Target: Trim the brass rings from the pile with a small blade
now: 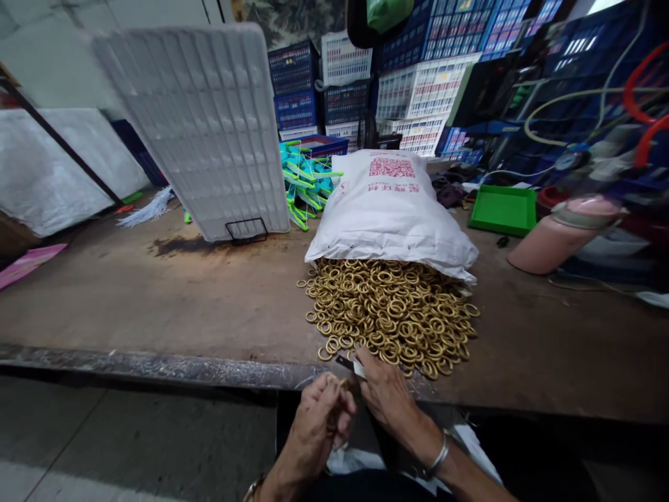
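Note:
My left hand is just off the table's front edge, its fingers closed around a gold ring that shows only in part at the fingertips. Beside it, my right hand grips a small knife with a dark blade and a white part near the fingers. The blade points left, above the left hand. Right behind the right hand spreads a heap of gold rings, spilling from the mouth of a white woven sack with red print.
A white ribbed plastic panel leans upright at the back left. Turquoise and green plastic pieces lie beside the sack. To the right are a green tray and a pink container. Stacked crates stand behind.

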Action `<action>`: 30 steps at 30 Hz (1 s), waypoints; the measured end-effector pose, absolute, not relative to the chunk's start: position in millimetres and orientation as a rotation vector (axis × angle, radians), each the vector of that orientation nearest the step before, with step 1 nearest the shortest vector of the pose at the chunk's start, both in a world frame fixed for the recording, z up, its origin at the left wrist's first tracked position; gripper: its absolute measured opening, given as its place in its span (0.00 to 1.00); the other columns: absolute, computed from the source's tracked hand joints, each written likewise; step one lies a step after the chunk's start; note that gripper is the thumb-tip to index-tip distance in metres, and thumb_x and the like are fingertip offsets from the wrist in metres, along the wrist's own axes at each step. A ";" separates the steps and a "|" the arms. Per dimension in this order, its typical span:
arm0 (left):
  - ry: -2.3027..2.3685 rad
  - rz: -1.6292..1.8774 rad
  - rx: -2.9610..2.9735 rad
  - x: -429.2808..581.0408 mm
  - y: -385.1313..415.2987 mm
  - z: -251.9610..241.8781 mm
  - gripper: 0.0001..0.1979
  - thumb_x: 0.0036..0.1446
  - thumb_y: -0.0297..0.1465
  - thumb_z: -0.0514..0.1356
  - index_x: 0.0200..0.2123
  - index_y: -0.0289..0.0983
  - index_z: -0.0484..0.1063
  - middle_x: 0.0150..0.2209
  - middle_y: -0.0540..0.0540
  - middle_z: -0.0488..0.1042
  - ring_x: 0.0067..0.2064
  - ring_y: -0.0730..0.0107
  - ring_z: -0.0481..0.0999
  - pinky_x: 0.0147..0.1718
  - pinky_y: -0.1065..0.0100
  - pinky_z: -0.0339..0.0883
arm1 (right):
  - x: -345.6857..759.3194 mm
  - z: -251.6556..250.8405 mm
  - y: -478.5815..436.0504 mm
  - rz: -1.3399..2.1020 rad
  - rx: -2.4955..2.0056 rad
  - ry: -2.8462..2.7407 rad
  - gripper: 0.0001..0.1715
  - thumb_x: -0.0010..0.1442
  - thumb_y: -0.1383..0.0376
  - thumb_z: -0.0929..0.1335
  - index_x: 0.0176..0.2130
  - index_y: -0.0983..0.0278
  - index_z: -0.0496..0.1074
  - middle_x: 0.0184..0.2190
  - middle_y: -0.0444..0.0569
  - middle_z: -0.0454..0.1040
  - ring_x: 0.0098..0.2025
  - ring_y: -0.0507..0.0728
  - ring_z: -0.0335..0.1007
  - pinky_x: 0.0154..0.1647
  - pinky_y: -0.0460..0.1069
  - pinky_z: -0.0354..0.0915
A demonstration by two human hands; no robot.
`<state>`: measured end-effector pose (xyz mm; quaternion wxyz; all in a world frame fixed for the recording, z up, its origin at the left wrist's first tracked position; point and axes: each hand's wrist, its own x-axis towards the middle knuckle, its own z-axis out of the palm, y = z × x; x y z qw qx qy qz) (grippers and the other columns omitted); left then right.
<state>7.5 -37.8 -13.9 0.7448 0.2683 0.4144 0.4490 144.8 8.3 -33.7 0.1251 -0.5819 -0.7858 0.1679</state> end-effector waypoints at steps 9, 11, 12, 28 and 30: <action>0.878 1.135 0.434 -21.6 -30.7 -28.6 0.10 0.51 0.37 0.56 0.34 0.38 0.63 0.24 0.51 0.68 0.16 0.82 0.59 0.12 0.79 0.48 | 110.2 -32.0 30.1 0.369 -1.767 -2.476 0.29 0.48 0.74 0.60 0.51 0.62 0.55 0.33 0.50 0.73 0.34 0.56 0.69 0.30 0.47 0.53; 0.822 1.118 0.375 -25.7 -29.3 -30.8 0.11 0.52 0.35 0.56 0.38 0.38 0.63 0.25 0.51 0.68 0.18 0.81 0.61 0.13 0.79 0.50 | 107.6 -30.7 31.0 0.361 -1.787 -2.467 0.25 0.50 0.73 0.60 0.48 0.62 0.57 0.33 0.50 0.73 0.34 0.57 0.69 0.30 0.47 0.53; 0.798 1.110 0.343 -27.4 -28.7 -32.1 0.11 0.51 0.34 0.56 0.39 0.38 0.64 0.25 0.51 0.68 0.19 0.81 0.62 0.15 0.79 0.51 | 107.2 -30.8 31.1 0.352 -1.793 -2.459 0.23 0.50 0.73 0.60 0.48 0.63 0.58 0.33 0.50 0.73 0.34 0.57 0.69 0.29 0.47 0.53; 1.057 1.201 0.450 -5.1 -16.3 -31.9 0.15 0.44 0.39 0.61 0.31 0.36 0.63 0.21 0.54 0.64 0.19 0.81 0.62 0.13 0.80 0.49 | 129.3 -37.0 32.6 0.591 -1.637 -2.099 0.08 0.51 0.72 0.58 0.33 0.63 0.60 0.23 0.43 0.66 0.24 0.50 0.63 0.26 0.44 0.51; 1.128 1.193 0.534 0.8 -15.7 -33.9 0.18 0.45 0.42 0.60 0.36 0.37 0.63 0.20 0.55 0.63 0.18 0.81 0.60 0.12 0.81 0.48 | 133.8 -33.6 28.5 0.721 -1.558 -1.985 0.04 0.54 0.68 0.58 0.31 0.63 0.60 0.23 0.42 0.64 0.24 0.50 0.61 0.26 0.44 0.53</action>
